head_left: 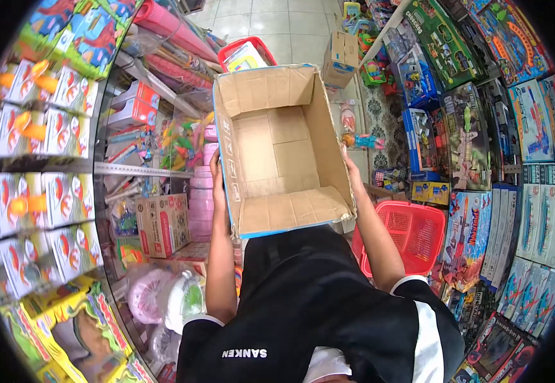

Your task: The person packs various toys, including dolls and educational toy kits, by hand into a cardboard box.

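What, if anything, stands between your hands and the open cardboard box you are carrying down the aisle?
Nothing visible does. The left hand lies flat against one side wall of the cardboard box and the right hand against the opposite wall, both touching it directly. The box looks empty inside.

A red plastic mesh shopping basket (pixel 411 231) sits on the floor to the right, below shelves of boxed toys (pixel 475 134). Another red basket (pixel 245 54) rests farther up the pale tiled aisle (pixel 277 22), near a small brown carton (pixel 341 57). Left shelves (pixel 130 169) carry white-and-orange toy boxes (pixel 41 127) and a stack of pink tubs (pixel 202 198).
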{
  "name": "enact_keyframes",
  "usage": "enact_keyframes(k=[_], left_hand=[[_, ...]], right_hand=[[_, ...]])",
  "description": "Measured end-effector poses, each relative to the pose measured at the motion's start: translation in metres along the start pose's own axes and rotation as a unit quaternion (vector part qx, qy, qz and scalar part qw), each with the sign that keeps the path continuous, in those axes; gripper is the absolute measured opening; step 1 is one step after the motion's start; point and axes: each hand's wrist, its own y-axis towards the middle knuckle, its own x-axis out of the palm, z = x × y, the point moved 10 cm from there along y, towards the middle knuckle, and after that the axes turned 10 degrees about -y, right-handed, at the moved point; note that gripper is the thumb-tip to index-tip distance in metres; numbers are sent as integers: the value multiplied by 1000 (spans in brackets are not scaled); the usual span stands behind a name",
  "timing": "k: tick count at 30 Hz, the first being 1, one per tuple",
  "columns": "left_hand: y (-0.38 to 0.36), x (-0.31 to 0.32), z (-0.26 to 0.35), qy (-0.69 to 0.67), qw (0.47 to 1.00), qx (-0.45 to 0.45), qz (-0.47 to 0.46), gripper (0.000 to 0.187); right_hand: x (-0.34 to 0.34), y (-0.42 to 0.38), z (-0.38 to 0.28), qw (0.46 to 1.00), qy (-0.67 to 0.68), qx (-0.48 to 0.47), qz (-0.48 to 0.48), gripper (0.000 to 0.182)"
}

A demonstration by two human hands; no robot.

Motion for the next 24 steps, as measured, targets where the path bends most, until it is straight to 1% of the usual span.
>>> enact_keyframes(k=[1, 2, 3, 4, 5, 6, 8, 9, 10, 12, 14, 15, 17, 18, 20, 21, 23, 24], left_hand=[[-11, -5, -2, -1, 1000, -14, 1, 49], [-22, -12, 1, -1, 1000, -10, 6, 49], [-33, -19, 3, 3, 1000, -7, -1, 50], [-43, -28, 3, 9, 1000, -4, -7, 52], [-52, -44, 2, 21, 1000, 13, 13, 54], [-61, -64, 1, 23, 999, 17, 15, 54], [-83, -93, -29, -37, 990, -137, 19, 51], [-88, -87, -17, -37, 996, -65, 52, 44], [-96, -91, -16, -35, 996, -63, 55, 44], [-117, -110, -21, -36, 991, -80, 99, 46], [-127, -140, -32, -19, 993, -77, 92, 48], [-132, -142, -31, -4, 994, -74, 81, 51], [-147, -153, -33, -18, 992, -80, 97, 51], [-155, -156, -32, -34, 990, -84, 112, 52], [-168, -160, -25, -47, 988, -96, 113, 52], [-178, -163, -25, -59, 985, -109, 117, 53], [-194, -170, -19, -69, 986, -107, 103, 53], [-202, -170, -16, -77, 987, -105, 91, 54]], right_hand=[[3, -8, -6, 997, -52, -50, -6, 39], [7, -16, -12, 990, -104, -99, -12, 38], [10, -22, -9, 990, -106, -96, -17, 38], [15, -28, -14, 980, -153, -129, -23, 35], [21, -33, -17, 966, -197, -163, -29, 33], [13, -28, -3, 966, -197, -162, -33, 33], [-16, -7, 28, 958, -228, -170, -37, 31], [-10, -11, 29, 958, -228, -169, -42, 31], [-3, -19, 31, 963, -213, -162, -33, 31], [8, -31, 40, 969, -195, -151, -24, 31], [12, -38, 49, 974, -166, -156, -11, 39], [13, -42, 52, 974, -165, -156, -10, 39], [24, -54, 66, 976, -163, -128, -70, 49], [28, -60, 69, 975, -164, -130, -71, 49], [31, -71, 90, 992, -101, -62, -44, 49], [29, -75, 96, 992, -103, -63, -44, 49], [20, -77, 131, 995, -70, 23, -70, 62], [17, -81, 139, 995, -74, 21, -70, 62]])
